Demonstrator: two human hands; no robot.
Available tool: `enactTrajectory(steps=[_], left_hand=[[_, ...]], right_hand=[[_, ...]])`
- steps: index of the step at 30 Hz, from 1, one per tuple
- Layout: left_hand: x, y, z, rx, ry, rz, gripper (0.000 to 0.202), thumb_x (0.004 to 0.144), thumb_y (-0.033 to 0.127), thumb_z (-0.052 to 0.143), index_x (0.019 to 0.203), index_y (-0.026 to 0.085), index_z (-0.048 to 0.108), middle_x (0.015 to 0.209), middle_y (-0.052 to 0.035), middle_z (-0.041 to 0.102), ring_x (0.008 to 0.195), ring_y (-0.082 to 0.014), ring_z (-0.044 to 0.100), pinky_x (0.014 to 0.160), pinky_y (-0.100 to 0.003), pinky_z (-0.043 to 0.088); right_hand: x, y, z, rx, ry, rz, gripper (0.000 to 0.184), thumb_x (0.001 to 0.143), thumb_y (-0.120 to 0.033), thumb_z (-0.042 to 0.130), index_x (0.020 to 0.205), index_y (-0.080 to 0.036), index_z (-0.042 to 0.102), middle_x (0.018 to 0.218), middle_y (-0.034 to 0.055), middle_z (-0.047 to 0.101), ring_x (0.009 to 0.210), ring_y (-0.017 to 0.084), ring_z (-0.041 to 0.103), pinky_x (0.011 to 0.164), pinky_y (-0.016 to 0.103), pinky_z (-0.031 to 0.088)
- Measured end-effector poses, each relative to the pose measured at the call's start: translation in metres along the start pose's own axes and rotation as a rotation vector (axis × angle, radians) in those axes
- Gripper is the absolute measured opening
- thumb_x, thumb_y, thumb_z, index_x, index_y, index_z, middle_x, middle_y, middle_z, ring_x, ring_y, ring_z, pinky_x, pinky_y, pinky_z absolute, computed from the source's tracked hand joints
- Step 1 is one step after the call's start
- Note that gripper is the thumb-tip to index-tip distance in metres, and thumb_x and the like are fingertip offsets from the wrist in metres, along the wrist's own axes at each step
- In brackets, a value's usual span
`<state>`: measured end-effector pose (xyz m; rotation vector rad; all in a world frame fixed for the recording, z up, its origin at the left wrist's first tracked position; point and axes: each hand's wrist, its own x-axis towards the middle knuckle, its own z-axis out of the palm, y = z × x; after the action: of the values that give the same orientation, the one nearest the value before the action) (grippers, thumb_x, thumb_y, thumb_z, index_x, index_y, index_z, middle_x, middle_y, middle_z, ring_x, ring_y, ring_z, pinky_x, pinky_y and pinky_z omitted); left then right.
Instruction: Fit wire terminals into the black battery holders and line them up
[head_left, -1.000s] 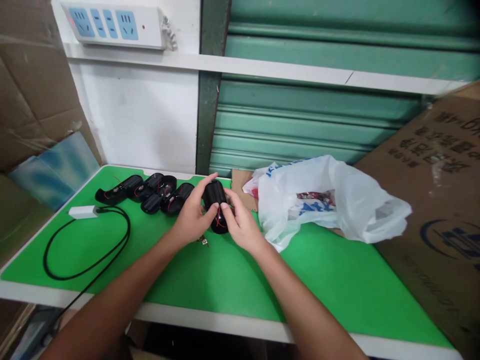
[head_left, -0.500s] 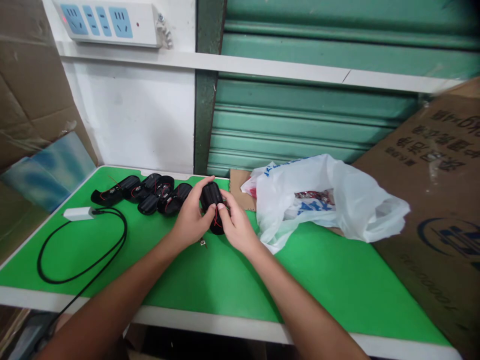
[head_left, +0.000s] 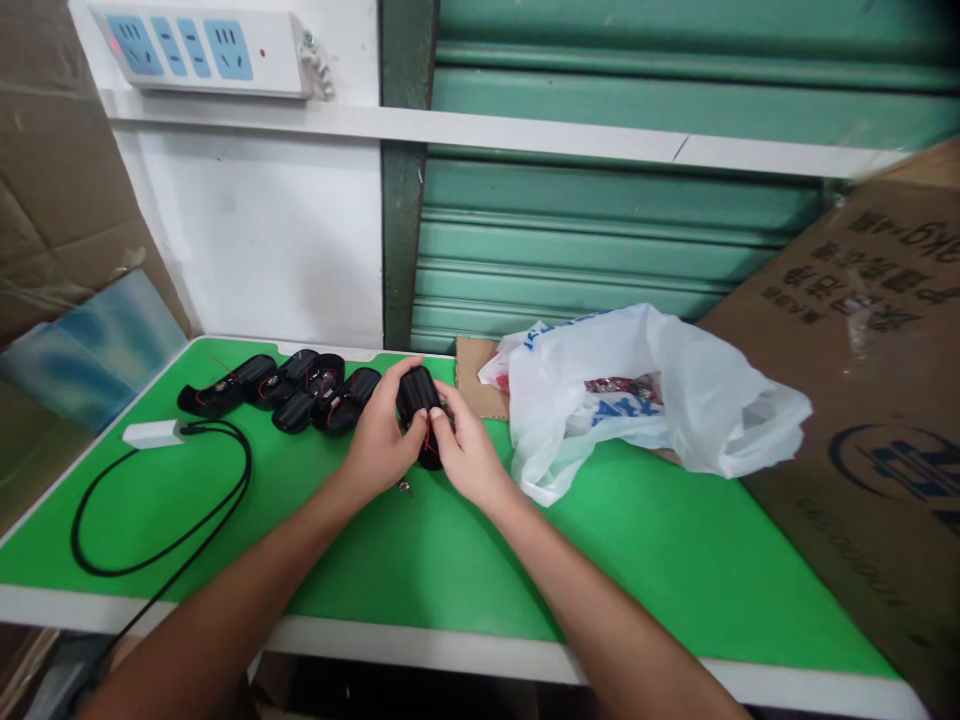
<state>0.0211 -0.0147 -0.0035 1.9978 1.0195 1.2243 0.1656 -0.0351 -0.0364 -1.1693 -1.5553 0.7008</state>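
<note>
Between my hands is a black plastic casing (head_left: pixel 417 392) with thin red wires on it, held just above the green tabletop. My left hand (head_left: pixel 386 430) grips its left side, thumb on the front. On the other side, my right hand (head_left: pixel 466 440) has its thumb pressed near the red wires and its fingers around the edge. The lower part of the casing is partly covered by the thumbs. A tiny metallic part (head_left: pixel 406 487) shows just below my left hand. Several similar black casings (head_left: pixel 292 410) with red wires lie in a group to the left.
A white adapter (head_left: pixel 154 434) with a looped black cable (head_left: pixel 82 500) lies at the left. A white plastic bag (head_left: pixel 555 440) holding something red and shiny sits right of my hands, over cardboard (head_left: pixel 474 368). A large carton (head_left: pixel 862 400) borders the right side; a power strip (head_left: pixel 202 50) hangs above.
The view has shifted slightly. My right thumb has moved a little over the red wires; both hands keep hold of the casing in nearly the same place.
</note>
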Motion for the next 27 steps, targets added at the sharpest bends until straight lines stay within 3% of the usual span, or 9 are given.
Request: enactTrajectory(steps=[22, 27], left_hand=[[0.002, -0.001, 0.001, 0.076, 0.023, -0.016, 0.058, 0.086, 0.012, 0.053, 0.144, 0.018, 0.046, 0.142, -0.0138, 0.060, 0.132, -0.0283, 0.058, 0.117, -0.052, 0.046], [0.001, -0.003, 0.002, 0.077, 0.038, 0.010, 0.062, 0.085, 0.013, 0.055, 0.146, 0.021, 0.047, 0.143, -0.0121, 0.060, 0.134, -0.0279, 0.057, 0.117, -0.051, 0.046]], right_hand=[[0.003, 0.006, 0.012, 0.041, 0.072, 0.027, 0.039, 0.100, -0.027, 0.043, 0.136, -0.024, 0.058, 0.139, 0.0108, 0.067, 0.128, 0.026, 0.064, 0.114, 0.049, 0.048], [0.005, 0.008, 0.008, 0.084, 0.011, 0.068, 0.038, 0.101, -0.029, 0.044, 0.137, -0.025, 0.056, 0.136, 0.0107, 0.069, 0.123, 0.024, 0.067, 0.110, 0.046, 0.051]])
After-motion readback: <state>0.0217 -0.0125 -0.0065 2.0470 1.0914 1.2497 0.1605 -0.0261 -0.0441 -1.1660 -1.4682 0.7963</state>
